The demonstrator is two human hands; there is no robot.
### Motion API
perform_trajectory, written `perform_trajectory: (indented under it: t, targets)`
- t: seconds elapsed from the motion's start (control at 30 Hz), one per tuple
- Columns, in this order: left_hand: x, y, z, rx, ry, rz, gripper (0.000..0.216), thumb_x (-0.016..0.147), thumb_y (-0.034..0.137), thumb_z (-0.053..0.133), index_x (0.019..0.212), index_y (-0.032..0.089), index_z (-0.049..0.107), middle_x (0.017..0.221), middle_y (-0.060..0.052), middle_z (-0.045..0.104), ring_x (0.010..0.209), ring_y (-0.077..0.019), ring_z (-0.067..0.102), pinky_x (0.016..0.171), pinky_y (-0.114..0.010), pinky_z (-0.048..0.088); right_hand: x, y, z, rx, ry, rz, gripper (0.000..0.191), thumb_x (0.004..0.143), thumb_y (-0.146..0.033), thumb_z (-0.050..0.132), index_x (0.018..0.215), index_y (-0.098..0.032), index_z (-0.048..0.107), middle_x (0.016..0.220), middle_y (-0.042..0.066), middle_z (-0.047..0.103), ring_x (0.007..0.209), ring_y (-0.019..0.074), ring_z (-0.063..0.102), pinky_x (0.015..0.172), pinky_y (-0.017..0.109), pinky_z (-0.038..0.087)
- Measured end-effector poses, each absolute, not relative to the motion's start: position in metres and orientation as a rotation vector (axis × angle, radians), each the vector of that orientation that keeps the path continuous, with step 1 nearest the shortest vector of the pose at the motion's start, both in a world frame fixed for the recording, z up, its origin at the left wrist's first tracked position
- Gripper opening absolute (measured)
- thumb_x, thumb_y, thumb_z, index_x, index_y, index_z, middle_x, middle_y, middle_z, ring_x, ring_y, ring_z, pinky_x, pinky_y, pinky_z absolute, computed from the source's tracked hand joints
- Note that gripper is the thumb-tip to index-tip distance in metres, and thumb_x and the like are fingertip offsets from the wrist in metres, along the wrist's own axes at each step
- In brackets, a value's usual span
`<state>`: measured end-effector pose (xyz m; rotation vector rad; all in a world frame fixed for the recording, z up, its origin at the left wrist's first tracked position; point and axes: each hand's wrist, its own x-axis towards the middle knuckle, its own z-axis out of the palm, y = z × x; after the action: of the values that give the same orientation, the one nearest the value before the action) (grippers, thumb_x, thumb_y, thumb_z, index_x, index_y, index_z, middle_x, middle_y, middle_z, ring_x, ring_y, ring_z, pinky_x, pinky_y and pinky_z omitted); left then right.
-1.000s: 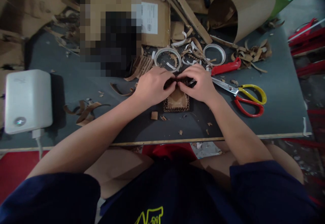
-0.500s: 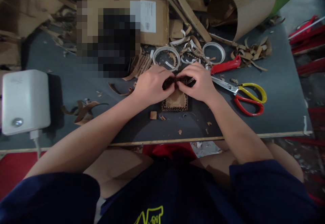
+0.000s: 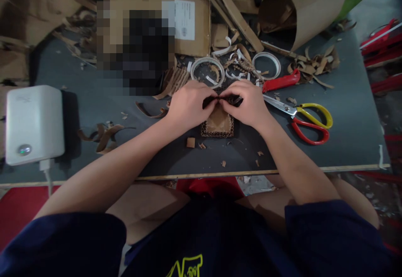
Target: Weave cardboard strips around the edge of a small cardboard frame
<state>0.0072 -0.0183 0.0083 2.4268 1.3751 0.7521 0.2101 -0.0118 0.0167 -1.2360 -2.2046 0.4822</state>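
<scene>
A small square cardboard piece [image 3: 217,125] with corrugated edging lies flat on the dark grey table [image 3: 314,151], near its front edge. My left hand [image 3: 187,106] and my right hand [image 3: 248,103] meet at its far edge. The fingers of both are curled and pinched on a dark corrugated strip [image 3: 234,99] that runs along that edge. The fingertips touch each other in the middle, and most of the strip is hidden under them.
Scissors [image 3: 301,117] with yellow and red handles lie right of my right hand, a red-handled cutter [image 3: 279,82] behind them. Tape rings [image 3: 207,71], cardboard scraps, boxes and a curled cardboard sheet [image 3: 298,9] fill the back. A white device [image 3: 34,122] sits at the left.
My hands stay pinched on the strip at the piece's far edge, with only small shifts of the fingers. The view has shifted slightly.
</scene>
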Motion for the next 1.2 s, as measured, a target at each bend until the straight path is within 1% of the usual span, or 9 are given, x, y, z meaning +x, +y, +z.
perform_trajectory:
  t: [0.27,0.43,0.7,0.9,1.03,1.2]
  targets:
    - [0.0075,-0.0191,0.0071,2.421,1.389,0.755,0.026,0.090,0.028,0.055,0.101,0.019,0.077,0.098,-0.008,0.075,0.102,-0.0268,0.068,0.091,-0.042,0.056,0.2100,-0.0130,0.0174,-1.232,-2.212,0.477,0.011,0.081,-0.028,0.065,0.086,-0.023,0.074,0.091,0.004,0.075,0.092,0.0263,0.067,0.089,0.048,0.053]
    - [0.0084,-0.0186,0.0081,2.422,1.396,0.715,0.026,0.091,0.029,0.055,0.102,0.018,0.076,0.099,-0.008,0.075,0.103,-0.0268,0.068,0.094,-0.042,0.055,0.2101,-0.0132,0.0170,-1.234,-2.208,0.468,0.013,0.081,-0.027,0.064,0.087,-0.022,0.075,0.092,0.005,0.075,0.093,0.0266,0.068,0.090,0.048,0.053]
    - [0.0081,-0.0175,0.0056,2.428,1.380,0.752,0.025,0.090,0.029,0.055,0.101,0.019,0.076,0.097,-0.008,0.074,0.101,-0.0255,0.067,0.092,-0.040,0.055,0.2097,-0.0135,0.0179,-1.254,-2.208,0.491,0.013,0.081,-0.026,0.064,0.088,-0.023,0.075,0.095,0.005,0.076,0.095,0.0276,0.068,0.092,0.050,0.052]
    - [0.0079,-0.0180,0.0059,2.423,1.388,0.731,0.027,0.091,0.028,0.055,0.103,0.018,0.076,0.100,-0.009,0.075,0.103,-0.0265,0.067,0.093,-0.041,0.054,0.2097,-0.0143,0.0197,-1.245,-2.177,0.537,0.015,0.082,-0.031,0.063,0.088,-0.023,0.075,0.094,0.004,0.076,0.094,0.0275,0.068,0.093,0.051,0.052]
    - [0.0079,-0.0176,0.0063,2.417,1.393,0.725,0.026,0.091,0.028,0.055,0.103,0.017,0.076,0.100,-0.009,0.074,0.104,-0.0267,0.067,0.094,-0.041,0.054,0.2097,-0.0132,0.0184,-1.245,-2.172,0.525,0.012,0.081,-0.027,0.064,0.086,-0.023,0.075,0.092,0.003,0.076,0.092,0.0264,0.068,0.092,0.050,0.052]
    - [0.0080,-0.0173,0.0081,2.408,1.393,0.710,0.026,0.090,0.029,0.056,0.103,0.017,0.076,0.099,-0.009,0.074,0.103,-0.0269,0.067,0.093,-0.042,0.054,0.2094,-0.0121,0.0172,-1.241,-2.187,0.506,0.011,0.081,-0.024,0.064,0.086,-0.023,0.074,0.093,0.004,0.076,0.094,0.0269,0.069,0.091,0.049,0.053]
